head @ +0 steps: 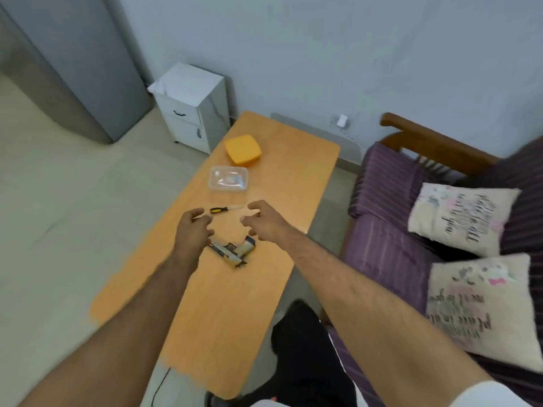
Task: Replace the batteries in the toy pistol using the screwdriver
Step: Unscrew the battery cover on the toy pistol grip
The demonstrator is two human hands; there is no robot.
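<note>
Left hand (192, 229) and right hand (261, 223) over pistol (233, 250), fingers loosely curled, holding nothing (screwdriver (224, 209) just beyond, on table (223, 318)).

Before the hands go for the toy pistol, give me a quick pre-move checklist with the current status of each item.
1. Left hand free, holds nothing: ok.
2. Right hand free, fingers loosely curled: ok.
3. Yellow-and-grey toy pistol lying flat on the orange wooden table, unobstructed: ok.
4. Yellow-and-black-handled screwdriver on the table beyond the hands: ok.
5. Fresh batteries in the clear plastic container: cannot tell.
6. Battery cover screw facing up: cannot tell.
</note>
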